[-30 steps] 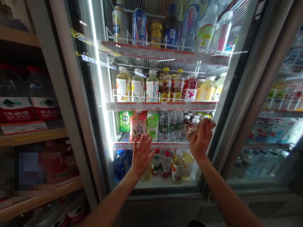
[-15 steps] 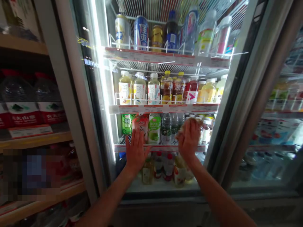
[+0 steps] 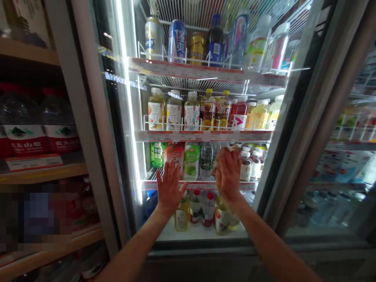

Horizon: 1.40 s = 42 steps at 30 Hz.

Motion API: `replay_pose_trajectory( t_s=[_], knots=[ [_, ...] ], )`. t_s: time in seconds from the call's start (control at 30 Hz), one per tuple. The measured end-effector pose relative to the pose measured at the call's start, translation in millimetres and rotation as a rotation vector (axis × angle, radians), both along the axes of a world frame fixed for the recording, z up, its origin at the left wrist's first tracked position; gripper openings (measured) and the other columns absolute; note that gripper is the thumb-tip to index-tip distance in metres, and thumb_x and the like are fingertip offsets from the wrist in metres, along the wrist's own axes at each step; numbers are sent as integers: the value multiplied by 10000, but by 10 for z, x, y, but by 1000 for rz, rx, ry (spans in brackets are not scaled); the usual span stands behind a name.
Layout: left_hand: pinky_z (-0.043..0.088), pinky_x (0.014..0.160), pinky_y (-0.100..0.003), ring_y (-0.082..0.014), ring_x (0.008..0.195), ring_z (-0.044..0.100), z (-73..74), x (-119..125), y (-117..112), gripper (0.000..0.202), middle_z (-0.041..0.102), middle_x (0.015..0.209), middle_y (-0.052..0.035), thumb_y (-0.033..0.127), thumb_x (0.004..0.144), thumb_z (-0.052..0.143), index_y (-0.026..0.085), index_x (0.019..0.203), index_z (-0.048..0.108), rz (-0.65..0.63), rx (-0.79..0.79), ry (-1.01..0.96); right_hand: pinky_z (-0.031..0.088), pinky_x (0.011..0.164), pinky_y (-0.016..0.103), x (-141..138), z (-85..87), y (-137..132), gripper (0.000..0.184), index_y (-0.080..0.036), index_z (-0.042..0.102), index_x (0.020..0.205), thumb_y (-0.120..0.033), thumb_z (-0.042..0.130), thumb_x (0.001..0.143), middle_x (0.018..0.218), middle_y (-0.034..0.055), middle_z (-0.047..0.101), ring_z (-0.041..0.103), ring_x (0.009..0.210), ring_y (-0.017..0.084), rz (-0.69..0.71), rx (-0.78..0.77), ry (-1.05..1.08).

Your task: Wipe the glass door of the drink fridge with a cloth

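In front of me is the glass door (image 3: 116,78) of a lit drinks fridge, with reflections across it. My left hand (image 3: 169,188) lies flat against the glass, fingers spread, over a red drink bottle (image 3: 174,152) behind the pane. My right hand (image 3: 229,176) presses a crumpled, light brownish cloth (image 3: 215,167) to the glass, in front of clear water bottles (image 3: 206,158). The hand is slightly blurred and covers much of the cloth.
Behind the glass, wire shelves hold cans (image 3: 177,41), tea bottles (image 3: 192,113) and several other drinks. Metal door frames (image 3: 302,117) stand to the right, beside another fridge section. A wooden shelf (image 3: 44,172) with red-labelled water bottles (image 3: 26,133) is at the left.
My right hand has moved left across the glass with the cloth, uncovering small bottles to its right. My left hand stays flat in nearly the same spot.
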<state>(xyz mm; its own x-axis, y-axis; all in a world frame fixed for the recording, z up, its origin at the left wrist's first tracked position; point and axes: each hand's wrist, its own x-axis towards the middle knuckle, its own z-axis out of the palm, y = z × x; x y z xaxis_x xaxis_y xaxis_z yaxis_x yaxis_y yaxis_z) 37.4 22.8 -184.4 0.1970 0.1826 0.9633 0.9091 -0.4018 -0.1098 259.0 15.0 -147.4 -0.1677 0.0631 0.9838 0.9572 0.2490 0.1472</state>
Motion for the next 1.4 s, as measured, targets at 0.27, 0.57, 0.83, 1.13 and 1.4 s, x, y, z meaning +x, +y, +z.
replay_pose_trajectory(
  t_s=[0.27,0.57,0.83,1.13,1.4],
  knots=[
    [83,1147,-471,-231,1399,121,10,-19,3,781,266,1469,-163,392,858,522,141,1455,86,-1,27,15,252,1082,530,708,77,-5,572,-179,217,1453,-233,366,903,1458,160,337,282,1361,297,-112,102,147],
    [97,1146,-473,-221,1401,124,29,-17,12,742,235,1484,-141,352,867,513,157,1454,102,-30,50,2,286,1090,491,771,111,-44,636,-257,164,1461,-202,416,879,1473,86,336,276,1369,245,-13,-29,-153],
    [65,1152,-468,-219,1404,102,35,12,14,740,198,1499,-128,321,873,506,159,1455,79,-36,60,-16,300,1070,542,798,283,-22,658,-218,153,1465,-177,406,860,1508,103,244,213,1386,286,2,78,35],
    [75,1151,-468,-222,1404,106,29,-6,19,744,207,1494,-137,333,868,513,148,1454,95,-21,57,5,281,1082,505,1113,439,53,554,-112,294,1424,-216,370,885,1454,182,329,302,1344,305,-99,215,256],
    [102,1145,-479,-232,1401,121,17,-32,-7,739,205,1495,-137,328,879,493,166,1458,63,-13,42,13,347,1064,523,481,370,-26,679,-251,150,1465,-179,430,851,1465,72,337,262,1370,275,85,-7,-238]
  ],
)
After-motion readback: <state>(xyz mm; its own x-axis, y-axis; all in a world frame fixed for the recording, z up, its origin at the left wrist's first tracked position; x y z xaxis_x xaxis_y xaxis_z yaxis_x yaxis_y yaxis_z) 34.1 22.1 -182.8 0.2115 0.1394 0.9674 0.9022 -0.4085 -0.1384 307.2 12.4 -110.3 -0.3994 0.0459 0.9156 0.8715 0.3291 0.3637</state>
